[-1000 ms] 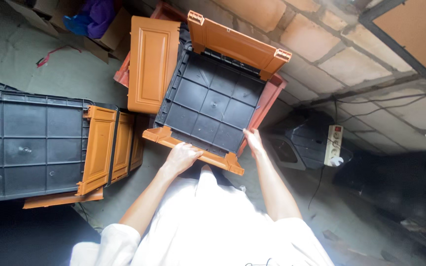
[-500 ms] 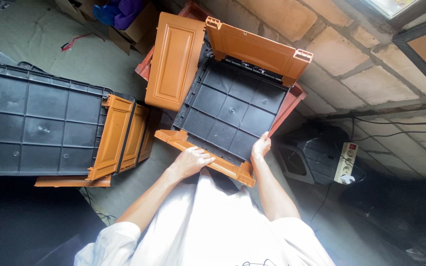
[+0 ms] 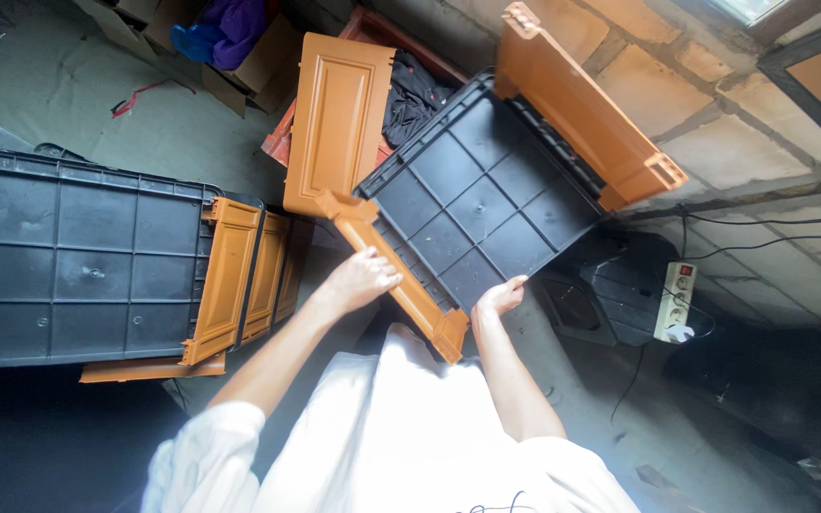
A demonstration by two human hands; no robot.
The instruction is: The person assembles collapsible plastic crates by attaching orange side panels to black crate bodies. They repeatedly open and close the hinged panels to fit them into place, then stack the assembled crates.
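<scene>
Beneath both sets of fingers, the left hand [image 3: 361, 278] curls closed over the orange rail [image 3: 399, 275] and the right hand [image 3: 498, 298] grips the black panel [image 3: 477, 195], upturned, half-framed; beyond, a loose orange panel [image 3: 337, 119] remains unattached.

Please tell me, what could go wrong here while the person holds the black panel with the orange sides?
1. The black panel is tilted and held only at its near edge by the left hand and right hand, so it might slip or twist.
2. Its far orange side is close to the brick wall and could knock against it.
3. The loose orange door leaning beside the panel may topple if bumped.
</scene>
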